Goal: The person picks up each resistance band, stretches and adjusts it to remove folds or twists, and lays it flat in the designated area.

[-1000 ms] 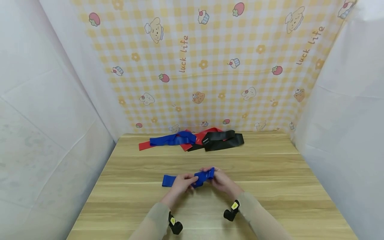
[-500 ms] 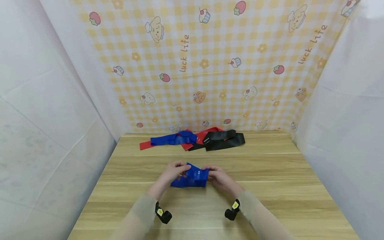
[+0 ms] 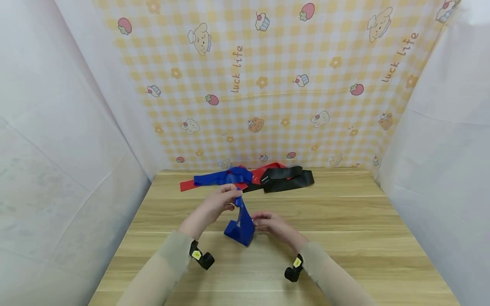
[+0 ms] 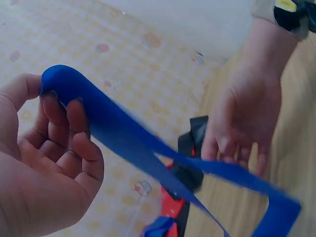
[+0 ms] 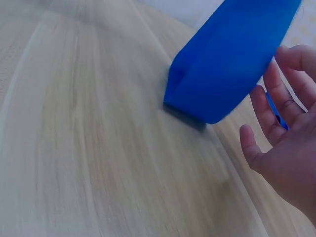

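Observation:
A flat blue elastic loop band hangs over the wooden table, its lower bend down at the tabletop. My left hand pinches its upper end between thumb and fingers; the left wrist view shows the band stretching down from that grip as a long loop. Beside the band's right edge is my right hand, fingers loosely bent and not wrapped round it. In the right wrist view its fingertips lie at the edge of the band; whether they touch is hard to tell.
Along the back of the table lie more bands: a blue one, red ones and black ones, overlapping. A checked cloth hangs behind, with white sheets at both sides.
My left hand has risen and moved back and left, pulling the blue loop band's end up so it stands tall. The right hand, earlier holding the band, has loosened and shifted slightly left.

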Available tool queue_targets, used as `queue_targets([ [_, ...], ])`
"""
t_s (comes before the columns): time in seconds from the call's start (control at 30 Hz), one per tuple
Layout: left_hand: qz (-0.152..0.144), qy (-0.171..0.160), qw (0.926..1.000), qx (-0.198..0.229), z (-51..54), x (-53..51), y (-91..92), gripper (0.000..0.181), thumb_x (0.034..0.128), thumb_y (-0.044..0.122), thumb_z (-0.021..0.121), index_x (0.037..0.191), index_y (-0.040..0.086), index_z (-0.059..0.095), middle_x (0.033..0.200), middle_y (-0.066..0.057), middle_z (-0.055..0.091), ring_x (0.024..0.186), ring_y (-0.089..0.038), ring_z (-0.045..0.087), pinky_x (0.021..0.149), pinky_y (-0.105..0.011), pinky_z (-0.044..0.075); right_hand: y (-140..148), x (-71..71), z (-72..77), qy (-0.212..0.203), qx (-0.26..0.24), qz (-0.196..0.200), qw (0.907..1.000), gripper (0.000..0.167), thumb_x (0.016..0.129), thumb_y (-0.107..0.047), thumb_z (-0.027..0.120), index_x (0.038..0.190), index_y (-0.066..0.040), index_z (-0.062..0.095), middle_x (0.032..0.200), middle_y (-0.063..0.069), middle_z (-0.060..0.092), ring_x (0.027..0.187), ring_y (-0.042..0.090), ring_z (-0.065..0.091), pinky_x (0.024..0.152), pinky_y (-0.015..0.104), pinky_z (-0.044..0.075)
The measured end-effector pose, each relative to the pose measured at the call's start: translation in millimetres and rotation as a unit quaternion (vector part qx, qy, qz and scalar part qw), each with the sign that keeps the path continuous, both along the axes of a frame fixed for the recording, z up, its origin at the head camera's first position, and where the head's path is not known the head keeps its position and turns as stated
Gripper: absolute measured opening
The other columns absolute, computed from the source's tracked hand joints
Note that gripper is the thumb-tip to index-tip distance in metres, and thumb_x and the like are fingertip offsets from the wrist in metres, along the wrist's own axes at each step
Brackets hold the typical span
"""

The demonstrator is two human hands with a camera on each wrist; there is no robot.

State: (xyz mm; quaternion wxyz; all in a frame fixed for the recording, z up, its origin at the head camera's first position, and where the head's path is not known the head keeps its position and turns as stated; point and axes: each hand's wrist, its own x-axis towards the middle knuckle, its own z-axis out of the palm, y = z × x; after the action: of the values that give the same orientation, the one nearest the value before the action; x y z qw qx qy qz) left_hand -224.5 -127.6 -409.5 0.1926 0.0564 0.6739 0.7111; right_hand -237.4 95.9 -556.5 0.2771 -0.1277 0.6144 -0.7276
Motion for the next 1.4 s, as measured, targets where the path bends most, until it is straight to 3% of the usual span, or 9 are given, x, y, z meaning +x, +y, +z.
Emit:
queue_targets([
  [0.23,-0.016,0.016,0.9975,0.067,23.6,-5.1,17.6,0.025,0.0953,0.014,0.058,0.074,0.011,0.047,0.065,0.001,0.044,0.061,-0.015,0.043,0.06,-0.029,0.04,-3,3.7,-1.2,-0.028,0.002,-0.024,0.9993,0.04,0.096,-0.01,0.055,0.132,0.007,0.05,0.125,0.016,0.057,0.118,0.034,0.052,0.102,0.054,0.038],
  [0.4,-0.034,0.038,0.9939,0.098,39.6,-10.6,30.5,0.024,0.0974,0.013,0.054,0.074,0.011,0.047,0.064,0.001,0.042,0.06,-0.015,0.042,0.067,-0.03,0.043,0,6.2,-8.2,-0.063,-0.034,-0.048,0.9962,0.04,0.099,-0.015,0.048,0.135,0.002,0.048,0.131,0.013,0.054,0.122,0.029,0.049,0.102,0.048,0.039],
  [0.6,-0.042,0.036,0.9906,0.125,60.8,-16.5,46.0,0.024,0.0987,0.015,0.053,0.075,0.011,0.048,0.065,0.001,0.036,0.062,-0.016,0.036,0.074,-0.035,0.043,5,9.2,-17.8,-0.18,-0.18,-0.012,0.9669,0.054,0.103,-0.028,0.039,0.149,-0.002,0.028,0.141,0.017,0.048,0.131,0.033,0.042,0.103,0.05,0.034],
  [0.77,-0.052,0.039,0.9886,0.136,70.1,-20.9,53.8,0.022,0.0993,0.015,0.052,0.077,0.012,0.053,0.069,0.002,0.045,0.066,-0.016,0.045,0.077,-0.037,0.045,11,8.2,-21.0,-0.229,-0.241,0.04,0.9423,0.065,0.103,-0.044,0.029,0.155,-0.008,0.015,0.138,0.014,0.051,0.133,0.033,0.041,0.108,0.053,0.028],
  [0.87,-0.052,0.043,0.9884,0.136,69.9,-24.1,53.7,0.024,0.0989,0.015,0.052,0.075,0.012,0.051,0.07,0.001,0.045,0.066,-0.017,0.043,0.076,-0.037,0.045,16,7.2,-21.6,-0.249,-0.268,0.035,0.9299,0.061,0.104,-0.046,0.022,0.15,-0.008,0.03,0.123,0.008,0.06,0.124,0.029,0.049,0.107,0.051,0.029],
  [1.0,-0.037,0.04,0.9902,0.128,64.8,-26.3,46.3,0.026,0.0985,0.015,0.053,0.073,0.012,0.049,0.069,0.001,0.044,0.066,-0.017,0.042,0.075,-0.034,0.044,23,5.6,-20.3,-0.273,-0.287,0.003,0.9182,0.049,0.105,-0.042,0.02,0.128,-0.01,0.048,0.114,0.007,0.061,0.114,0.026,0.053,0.102,0.047,0.038],
  [1.23,-0.017,0.032,0.9914,0.126,49.0,-24.9,19.1,0.028,0.1005,0.016,0.05,0.072,0.013,0.048,0.068,0.002,0.048,0.07,-0.016,0.05,0.077,-0.034,0.042,36,1.4,-18.9,-0.271,-0.265,-0.027,0.9253,0.039,0.104,-0.027,0.02,0.092,-0.015,0.055,0.1,0.005,0.067,0.093,0.023,0.061,0.085,0.038,0.05],
  [1.33,-0.004,0.02,0.9913,0.13,42.5,-22.4,7.0,0.028,0.1007,0.016,0.05,0.073,0.015,0.051,0.068,0.003,0.055,0.07,-0.015,0.056,0.077,-0.034,0.044,39,1.3,-17.1,-0.265,-0.248,-0.036,0.9312,0.028,0.103,-0.019,0.026,0.096,-0.011,0.052,0.097,0.005,0.067,0.087,0.021,0.062,0.082,0.036,0.051],
  [1.4,0.006,0.012,0.991,0.133,38.6,-20.3,-0.7,0.027,0.1006,0.016,0.05,0.074,0.015,0.052,0.069,0.003,0.057,0.07,-0.014,0.056,0.076,-0.034,0.045,40,1.8,-14.9,-0.264,-0.229,-0.048,0.9359,0.022,0.102,-0.015,0.031,0.113,-0.006,0.048,0.106,0.008,0.062,0.086,0.021,0.061,0.08,0.034,0.052],
])
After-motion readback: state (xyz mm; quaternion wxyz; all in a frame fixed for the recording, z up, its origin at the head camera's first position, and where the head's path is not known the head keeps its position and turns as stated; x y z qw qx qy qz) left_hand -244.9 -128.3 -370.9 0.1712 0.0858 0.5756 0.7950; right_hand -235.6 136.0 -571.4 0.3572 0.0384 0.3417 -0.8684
